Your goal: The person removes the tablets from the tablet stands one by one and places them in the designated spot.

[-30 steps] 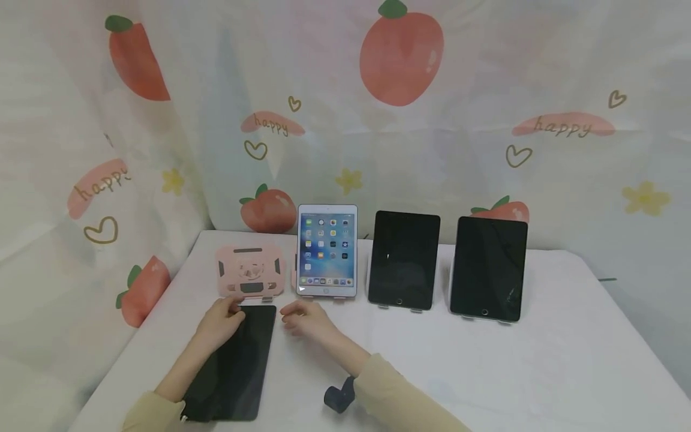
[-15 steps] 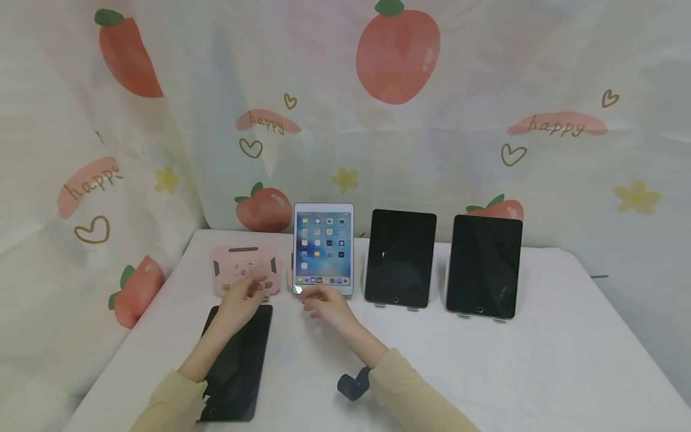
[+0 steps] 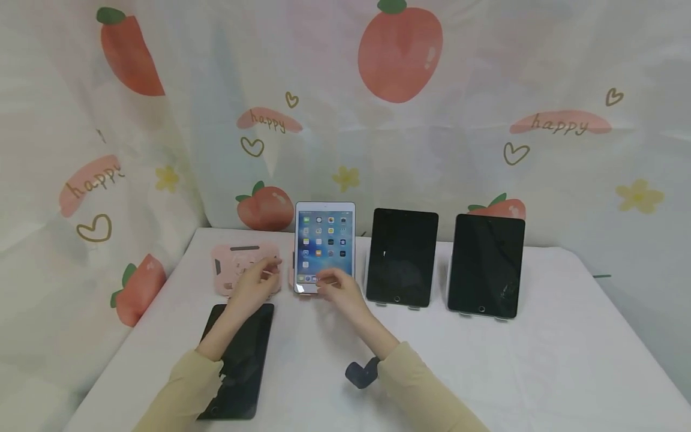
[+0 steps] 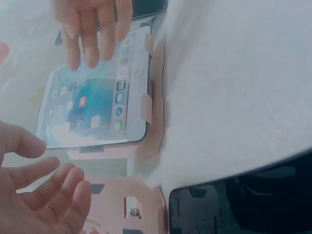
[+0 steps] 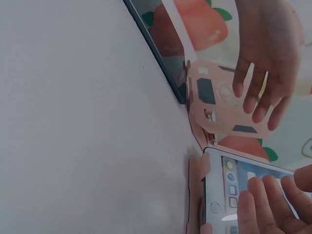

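A white tablet (image 3: 324,240) with a lit screen of app icons leans on a pink stand (image 4: 155,102) at the table's back. My right hand (image 3: 345,294) is in front of its lower right corner, fingers loosely bent and holding nothing. The left hand (image 3: 255,287), fingers relaxed and apart, hovers in front of a second pink stand (image 5: 224,97) that bears no tablet, near the white tablet's left side. Below the left forearm a dark tablet (image 3: 248,360) lies flat, partly covered by the sleeve. The left wrist view shows both hands on either side of the white tablet.
Two black-screened tablets, one in the middle (image 3: 402,258) and one farther right (image 3: 486,267), lean on stands along the back. A small dark angled object (image 3: 360,375) lies by the right sleeve. A fruit-printed curtain (image 3: 453,150) hangs behind the white-covered table (image 3: 567,336).
Both hands have moved away from the body and to the right, from around the flat dark tablet's far end up to the white tablet's lower part. The tablets stay in place.
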Available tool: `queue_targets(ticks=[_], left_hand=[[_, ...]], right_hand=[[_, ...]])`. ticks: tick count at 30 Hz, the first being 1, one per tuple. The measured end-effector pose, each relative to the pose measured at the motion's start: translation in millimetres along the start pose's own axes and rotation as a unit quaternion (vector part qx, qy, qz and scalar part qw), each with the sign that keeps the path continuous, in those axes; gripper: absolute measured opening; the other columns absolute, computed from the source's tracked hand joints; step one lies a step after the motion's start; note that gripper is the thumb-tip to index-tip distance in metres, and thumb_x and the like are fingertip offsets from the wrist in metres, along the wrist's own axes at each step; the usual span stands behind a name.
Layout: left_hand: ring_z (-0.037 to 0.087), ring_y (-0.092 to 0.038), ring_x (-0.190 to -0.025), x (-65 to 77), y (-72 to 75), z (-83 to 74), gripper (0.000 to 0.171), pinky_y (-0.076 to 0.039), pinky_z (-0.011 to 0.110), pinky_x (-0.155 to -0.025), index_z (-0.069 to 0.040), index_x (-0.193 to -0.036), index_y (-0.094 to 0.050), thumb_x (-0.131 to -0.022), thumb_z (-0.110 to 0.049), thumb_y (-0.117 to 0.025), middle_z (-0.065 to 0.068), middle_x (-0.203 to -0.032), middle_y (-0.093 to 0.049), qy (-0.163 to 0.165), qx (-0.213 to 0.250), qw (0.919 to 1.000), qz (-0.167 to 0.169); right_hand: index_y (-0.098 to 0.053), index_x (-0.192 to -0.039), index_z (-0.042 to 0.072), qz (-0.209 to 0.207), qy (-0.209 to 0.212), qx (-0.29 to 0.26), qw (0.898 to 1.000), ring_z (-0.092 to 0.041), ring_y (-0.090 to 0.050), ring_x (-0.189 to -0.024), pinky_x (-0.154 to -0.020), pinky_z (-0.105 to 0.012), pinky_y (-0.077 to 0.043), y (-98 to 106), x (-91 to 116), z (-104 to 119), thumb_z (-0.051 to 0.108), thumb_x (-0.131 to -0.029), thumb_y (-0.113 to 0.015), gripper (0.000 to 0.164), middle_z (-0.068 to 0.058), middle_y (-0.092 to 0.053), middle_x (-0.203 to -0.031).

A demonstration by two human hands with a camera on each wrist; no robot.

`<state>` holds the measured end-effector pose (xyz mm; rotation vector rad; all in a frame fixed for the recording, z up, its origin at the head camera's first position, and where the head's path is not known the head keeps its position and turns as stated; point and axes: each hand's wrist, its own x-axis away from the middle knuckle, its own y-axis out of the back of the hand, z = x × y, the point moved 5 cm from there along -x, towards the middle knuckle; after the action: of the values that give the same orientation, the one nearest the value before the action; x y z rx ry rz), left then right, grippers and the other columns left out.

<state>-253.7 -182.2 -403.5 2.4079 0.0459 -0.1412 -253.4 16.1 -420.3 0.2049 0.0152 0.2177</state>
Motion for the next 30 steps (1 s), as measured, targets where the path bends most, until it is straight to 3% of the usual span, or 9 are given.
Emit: queue_targets(ticks=[12, 20, 30], left_hand=[[0.030, -0.057, -0.104, -15.0, -3.8, -9.9, 0.033, -0.049, 0.045, -0.092, -0.005, -0.126, -0.057, -0.094, -0.010, -0.052, 0.016, -0.111, -0.063, -0.010, 0.019, 0.9995, -0.023], [0.032, -0.058, -0.106, -23.0, 0.1, -20.6, 0.035, -0.048, 0.047, -0.095, -0.004, -0.128, -0.056, -0.094, -0.010, -0.052, 0.018, -0.113, -0.062, -0.024, 0.026, 0.9991, -0.023], [0.030, -0.059, -0.104, -35.9, -7.2, -26.6, 0.034, -0.049, 0.044, -0.091, -0.006, -0.128, -0.057, -0.095, -0.012, -0.053, 0.017, -0.114, -0.063, -0.019, 0.042, 0.9985, -0.031]], right_hand=[[-0.060, -0.118, 0.000, -0.037, 0.040, 0.018, 0.998, -0.029, -0.062, -0.100, -0.084, -0.032, -0.056, 17, -9, 16, 0.004, -0.091, -0.054, 0.028, -0.019, -0.065, -0.109], [-0.060, -0.118, 0.004, -0.075, 0.059, 0.061, 0.994, -0.026, -0.061, -0.098, -0.086, -0.034, -0.052, 30, -19, 30, 0.004, -0.090, -0.055, 0.029, -0.015, -0.066, -0.110], [-0.058, -0.124, 0.006, -0.100, 0.078, 0.114, 0.985, -0.024, -0.060, -0.100, -0.078, -0.031, -0.050, 47, -33, 44, 0.004, -0.089, -0.051, 0.035, -0.012, -0.064, -0.113]])
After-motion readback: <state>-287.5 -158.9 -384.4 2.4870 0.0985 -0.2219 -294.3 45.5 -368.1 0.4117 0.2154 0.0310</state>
